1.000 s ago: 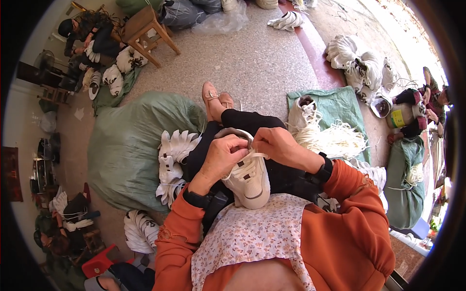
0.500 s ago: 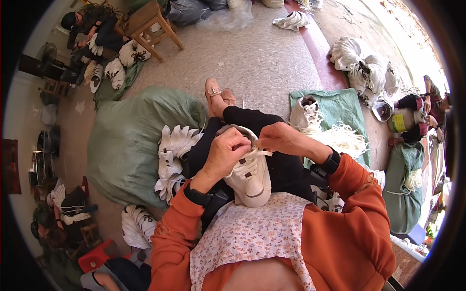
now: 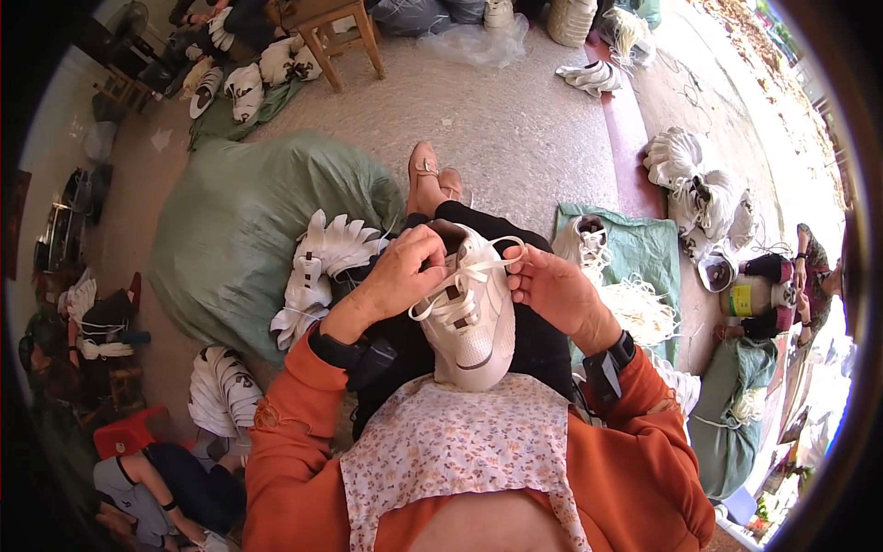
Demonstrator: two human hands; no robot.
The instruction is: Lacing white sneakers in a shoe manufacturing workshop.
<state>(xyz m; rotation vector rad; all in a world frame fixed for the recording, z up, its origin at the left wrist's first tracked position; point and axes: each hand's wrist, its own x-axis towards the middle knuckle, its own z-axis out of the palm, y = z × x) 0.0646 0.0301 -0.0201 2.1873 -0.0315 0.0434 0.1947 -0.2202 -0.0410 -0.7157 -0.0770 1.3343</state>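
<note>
A white sneaker (image 3: pixel 476 348) rests in my lap, its toe pointing toward my body. White shoelaces (image 3: pixel 478 269) form loops like a bow over its tongue. My left hand (image 3: pixel 405 274) is closed at the left side of the laces, with thumb and fingers pinched together on a lace. From the right, my right hand (image 3: pixel 555 293) pinches a lace loop between thumb and forefinger, its other fingers loosely curled. The exact grip of the left fingertips is partly hidden by the hand itself.
Beside my left leg are a large green sack (image 3: pixel 267 230) and a fanned bundle of white shoe uppers (image 3: pixel 313 271). To my right, loose white laces (image 3: pixel 636 308) and another sneaker (image 3: pixel 583 241) lie on a green cloth (image 3: pixel 658 248). Other people work around the edges.
My hands have moved apart, and the laces now show as loops over the tongue. The right hand has turned so its palm shows. The whole view has shifted slightly.
</note>
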